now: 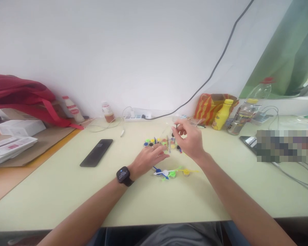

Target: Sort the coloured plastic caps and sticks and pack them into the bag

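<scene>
My left hand (149, 158), with a black watch on its wrist, hovers low over the pale table (66, 191); its fingers reach toward a cluster of small coloured plastic pieces (159, 141). My right hand (190, 138) is raised just right of that cluster, thumb and fingers pinched on a tiny dark piece (176, 126). Below both hands lie small assembled toys (173, 172) with blue, green and yellow blades. Whether the left fingers hold anything is unclear.
A black phone (96, 152) lies left of the hands. Along the wall stand a power strip (137, 117), small bottles (108, 112), a yellow bottle (222, 114), a clear plastic bottle (246, 109) and an orange bag (210, 104). A red bag (23, 95) and boxes sit left.
</scene>
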`<state>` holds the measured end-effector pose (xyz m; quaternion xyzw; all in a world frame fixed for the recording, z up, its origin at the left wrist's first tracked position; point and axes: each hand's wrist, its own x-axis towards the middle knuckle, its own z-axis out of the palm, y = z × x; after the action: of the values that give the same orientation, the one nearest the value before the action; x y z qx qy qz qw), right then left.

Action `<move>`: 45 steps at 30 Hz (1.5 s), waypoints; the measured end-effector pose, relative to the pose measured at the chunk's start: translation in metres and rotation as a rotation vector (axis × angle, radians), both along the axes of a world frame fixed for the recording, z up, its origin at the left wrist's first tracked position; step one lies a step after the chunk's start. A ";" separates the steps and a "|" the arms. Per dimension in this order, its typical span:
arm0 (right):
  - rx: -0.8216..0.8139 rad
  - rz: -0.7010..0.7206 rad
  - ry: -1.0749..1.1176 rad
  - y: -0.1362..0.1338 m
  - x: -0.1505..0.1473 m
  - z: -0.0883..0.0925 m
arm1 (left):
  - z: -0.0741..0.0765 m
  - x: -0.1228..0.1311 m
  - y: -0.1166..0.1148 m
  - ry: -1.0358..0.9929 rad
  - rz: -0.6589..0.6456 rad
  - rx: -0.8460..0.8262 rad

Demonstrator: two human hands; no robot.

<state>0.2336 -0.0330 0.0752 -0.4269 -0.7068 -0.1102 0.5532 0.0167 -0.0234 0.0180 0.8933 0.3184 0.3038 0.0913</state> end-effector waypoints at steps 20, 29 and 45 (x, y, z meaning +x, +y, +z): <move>0.103 0.077 -0.129 -0.004 -0.003 -0.001 | -0.001 0.002 0.003 0.115 -0.050 0.591; 0.104 0.009 -0.171 -0.003 0.001 0.000 | -0.006 0.003 0.004 0.069 0.012 0.518; 0.157 0.048 -0.267 0.003 0.005 -0.003 | -0.006 0.003 0.004 0.016 0.011 0.438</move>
<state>0.2383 -0.0301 0.0719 -0.3468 -0.7734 -0.2075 0.4884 0.0197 -0.0196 0.0123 0.8925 0.2505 0.3590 -0.1091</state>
